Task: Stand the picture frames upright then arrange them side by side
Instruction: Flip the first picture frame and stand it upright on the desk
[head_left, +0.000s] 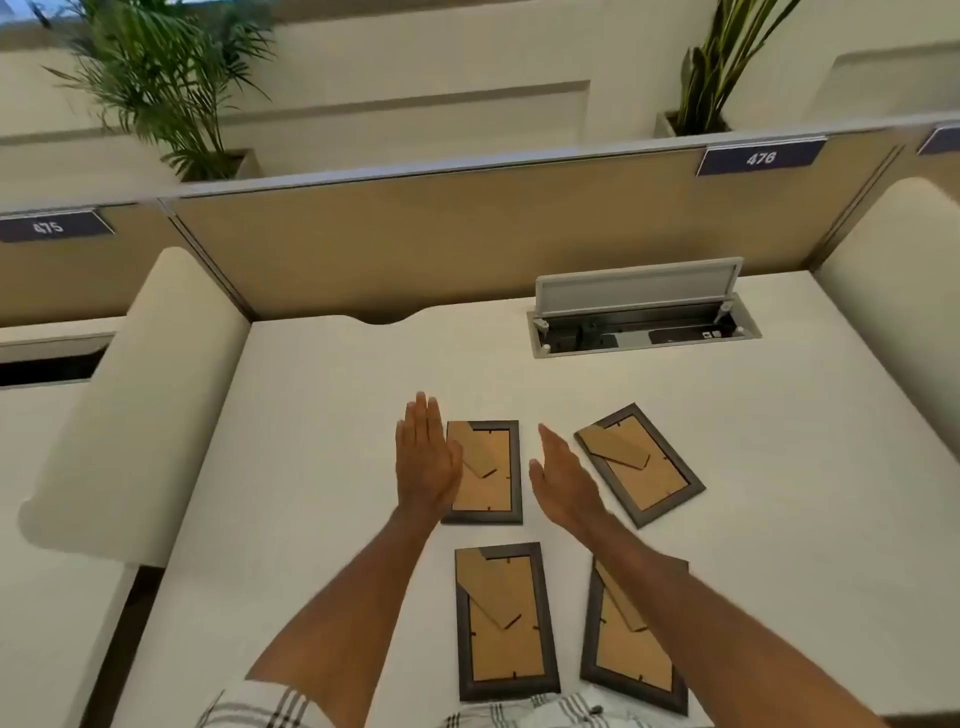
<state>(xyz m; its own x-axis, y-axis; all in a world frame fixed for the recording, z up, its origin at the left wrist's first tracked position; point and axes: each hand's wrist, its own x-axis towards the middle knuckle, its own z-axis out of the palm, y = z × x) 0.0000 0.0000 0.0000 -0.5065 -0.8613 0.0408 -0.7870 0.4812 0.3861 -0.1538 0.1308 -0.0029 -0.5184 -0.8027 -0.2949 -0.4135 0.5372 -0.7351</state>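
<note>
Several dark-edged picture frames lie flat, brown backs up, on the white desk (322, 467). The far-left frame (493, 483) lies between my two hands. My left hand (426, 460) hovers flat at its left edge, covering part of it, fingers together and holding nothing. My right hand (563, 480) is open just right of that frame, palm turned inward. The far-right frame (641, 465) lies turned at an angle. The near-left frame (504, 623) lies straight. My right forearm crosses the near-right frame (631, 654).
An open cable hatch (641, 322) with a raised lid is set in the desk at the back right. A tan partition (415, 244) closes the rear. Rounded white dividers (145, 395) flank the desk. Potted plants (171, 88) stand behind.
</note>
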